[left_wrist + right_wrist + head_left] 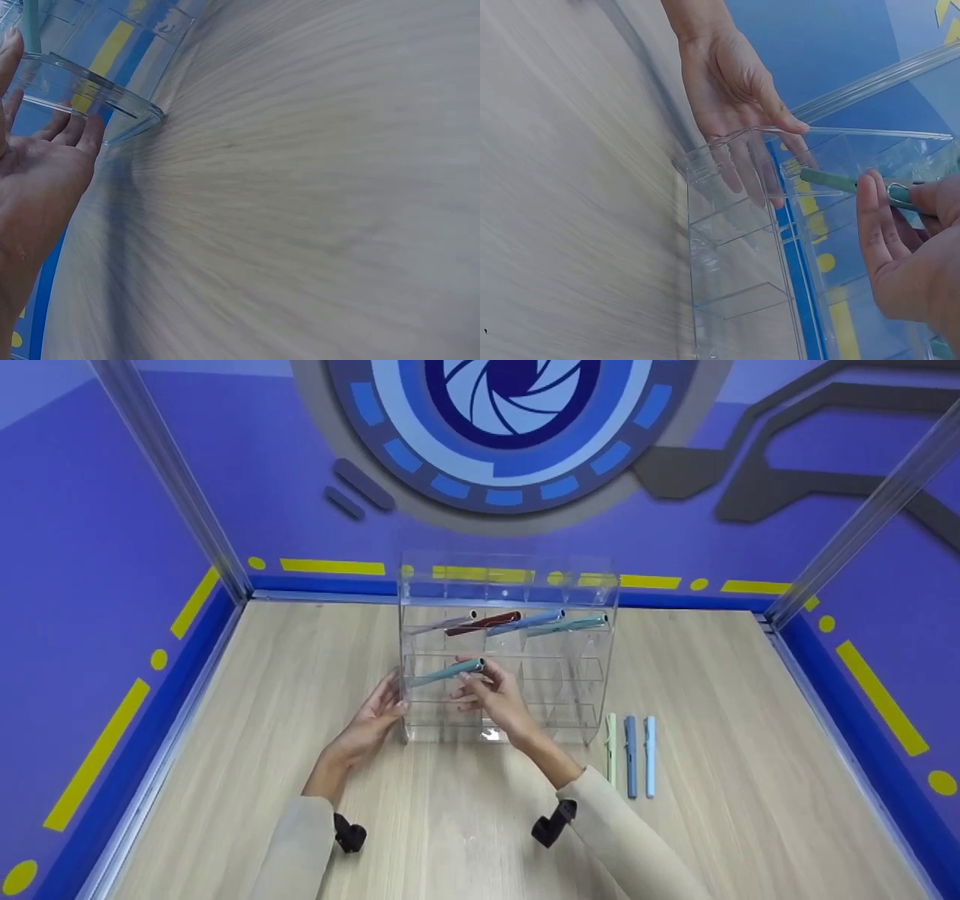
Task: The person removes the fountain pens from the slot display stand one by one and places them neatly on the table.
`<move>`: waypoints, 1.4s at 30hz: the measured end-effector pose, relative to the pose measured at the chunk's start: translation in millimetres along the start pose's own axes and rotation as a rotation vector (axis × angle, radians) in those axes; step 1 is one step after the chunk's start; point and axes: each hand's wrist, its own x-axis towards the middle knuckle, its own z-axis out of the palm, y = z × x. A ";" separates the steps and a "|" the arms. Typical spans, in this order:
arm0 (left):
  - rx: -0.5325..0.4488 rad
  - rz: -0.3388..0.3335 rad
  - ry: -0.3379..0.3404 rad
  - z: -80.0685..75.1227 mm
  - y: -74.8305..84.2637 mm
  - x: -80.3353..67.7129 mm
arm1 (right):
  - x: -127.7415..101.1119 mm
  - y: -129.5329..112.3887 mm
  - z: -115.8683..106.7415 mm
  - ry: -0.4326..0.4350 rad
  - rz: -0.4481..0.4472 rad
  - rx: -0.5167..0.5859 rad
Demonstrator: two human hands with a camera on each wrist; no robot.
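One clear acrylic rack [600, 660] stands on the desk [750, 810]. Four pens [525, 622] lie in its top row; three pens [631, 756] lie on the desk at its right. The right hand [491, 697] pinches a teal pen [446, 673], long axis left-right, slanting into the second row's left slot. The left hand [371, 720] rests with straight fingers against the rack's left wall.
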 end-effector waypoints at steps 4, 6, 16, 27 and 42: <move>0.003 -0.010 0.003 2.4 -1.0 0.9 | -6.0 -5.4 -6.1 0.039 -0.018 0.003; 0.003 -0.013 0.003 3.0 -0.4 0.6 | -8.0 -6.9 -9.3 0.048 -0.039 0.006; -0.005 -0.021 0.008 2.7 1.4 1.2 | -18.8 -15.8 -20.9 0.129 -0.118 0.027; 0.044 -0.022 0.007 -0.1 -0.8 -1.3 | -36.6 -23.1 -31.5 0.203 -0.150 -0.011; 0.013 0.010 -0.004 1.5 -2.3 -2.0 | -63.7 -25.4 -75.0 0.239 -0.147 -0.082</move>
